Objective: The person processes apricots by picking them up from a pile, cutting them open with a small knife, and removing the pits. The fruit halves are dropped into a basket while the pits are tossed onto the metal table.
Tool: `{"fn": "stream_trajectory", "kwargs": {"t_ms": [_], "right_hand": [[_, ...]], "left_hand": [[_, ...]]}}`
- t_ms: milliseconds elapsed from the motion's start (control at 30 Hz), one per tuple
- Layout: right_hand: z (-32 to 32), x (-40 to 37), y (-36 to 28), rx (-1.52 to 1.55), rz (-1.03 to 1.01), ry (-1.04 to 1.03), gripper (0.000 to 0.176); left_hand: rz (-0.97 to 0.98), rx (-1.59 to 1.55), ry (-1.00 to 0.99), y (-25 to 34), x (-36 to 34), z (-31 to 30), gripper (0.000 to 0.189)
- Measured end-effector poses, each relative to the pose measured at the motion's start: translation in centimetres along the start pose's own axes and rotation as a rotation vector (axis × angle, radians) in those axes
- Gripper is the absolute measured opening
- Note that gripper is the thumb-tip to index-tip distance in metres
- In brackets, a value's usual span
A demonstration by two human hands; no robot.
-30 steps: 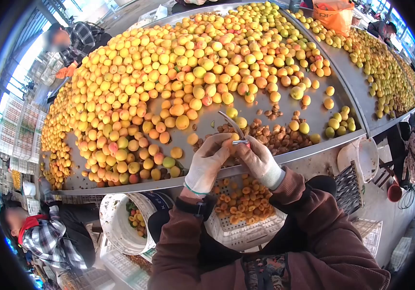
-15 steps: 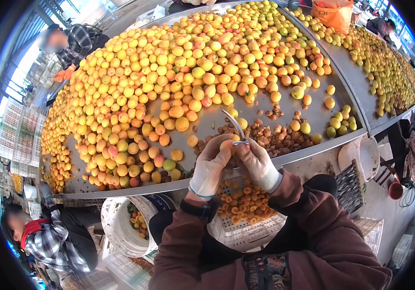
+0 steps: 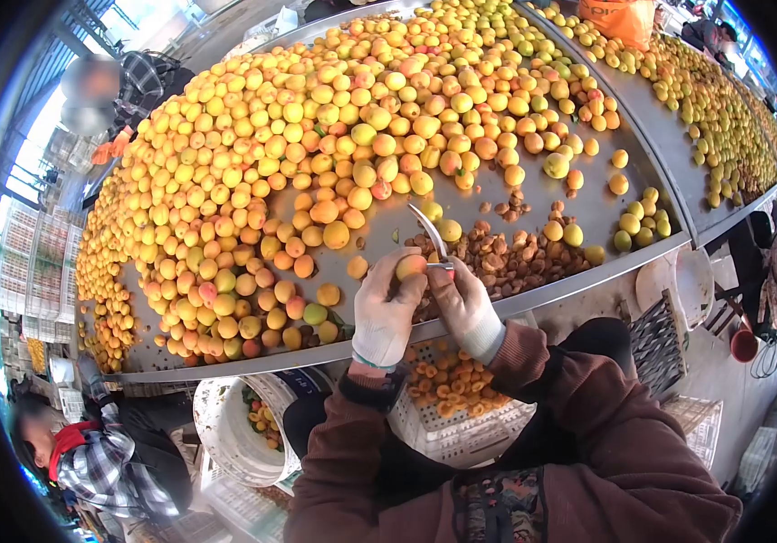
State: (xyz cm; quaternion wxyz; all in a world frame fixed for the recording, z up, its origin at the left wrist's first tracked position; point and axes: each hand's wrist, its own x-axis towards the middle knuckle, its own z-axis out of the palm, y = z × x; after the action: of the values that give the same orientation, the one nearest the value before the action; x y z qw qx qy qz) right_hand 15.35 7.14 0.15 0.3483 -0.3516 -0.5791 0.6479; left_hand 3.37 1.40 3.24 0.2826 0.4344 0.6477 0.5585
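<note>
The left hand point(image 3: 386, 312), in a white glove, is gripping a small orange apricot point(image 3: 411, 266) with its fingertips, just over the near edge of the metal table point(image 3: 587, 213). The right hand point(image 3: 462, 306) is squeezing a curved knife point(image 3: 428, 232). The blade is sticking up just beside the fruit. Brown pits point(image 3: 510, 258) are lying close behind.

No text can be read anywhere; the white bucket point(image 3: 221, 434) under the table point(image 3: 388, 231) carries dark marks (too blurred to make out).
</note>
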Motion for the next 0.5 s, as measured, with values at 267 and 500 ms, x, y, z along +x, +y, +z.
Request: {"fn": "stream_trajectory", "kwargs": {"t_ms": [267,500], "right_hand": [[0.1,0.6,0.4,0.307,0.176,-0.046,0.018],[-2.1,2.2,-0.6,-0.736,-0.241,0.003,0.026]], "left_hand": [[-0.007,0.029,-0.020,0.4,0.7,-0.1,0.032],[-0.134,-0.199,0.094,-0.4,1.5,0.3,0.028]]}}
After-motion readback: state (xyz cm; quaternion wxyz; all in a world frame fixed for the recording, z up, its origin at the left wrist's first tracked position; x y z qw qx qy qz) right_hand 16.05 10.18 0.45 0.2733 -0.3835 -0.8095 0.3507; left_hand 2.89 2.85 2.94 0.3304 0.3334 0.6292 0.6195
